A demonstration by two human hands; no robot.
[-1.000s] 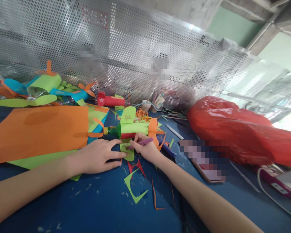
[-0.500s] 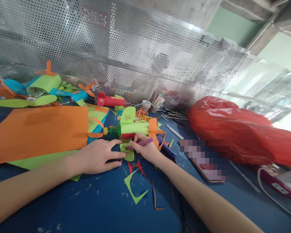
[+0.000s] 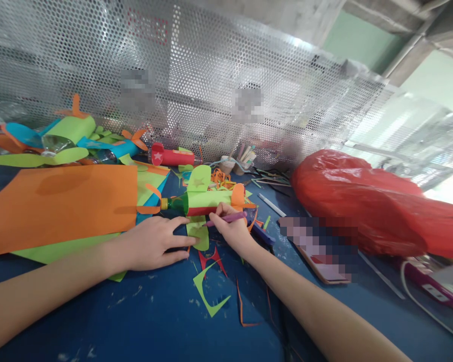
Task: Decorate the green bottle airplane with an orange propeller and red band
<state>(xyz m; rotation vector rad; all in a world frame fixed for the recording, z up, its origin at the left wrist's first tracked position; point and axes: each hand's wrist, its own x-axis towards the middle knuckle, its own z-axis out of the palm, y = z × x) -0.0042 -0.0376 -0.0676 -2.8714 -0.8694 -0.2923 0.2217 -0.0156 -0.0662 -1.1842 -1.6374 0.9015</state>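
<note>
A green bottle wrapped in lime and red paper lies on its side, made up like a plane. It has an orange propeller at its yellow cap and orange tail pieces. One lime wing bears a star; the near wing lies toward me. My left hand rests palm down with spread fingers, its fingertips on the near wing's left edge. Pinched in my right hand is a purple pen, its tip at the near wing's surface, where faint marks show.
Orange sheets lie left, with other paper-covered bottles behind. Lime scraps lie in front. A phone and red plastic bag are at right. Perforated metal stands behind.
My right hand has shifted slightly right and up with the purple pen, uncovering more of the near wing. My left hand and the bottle plane have stayed put.
</note>
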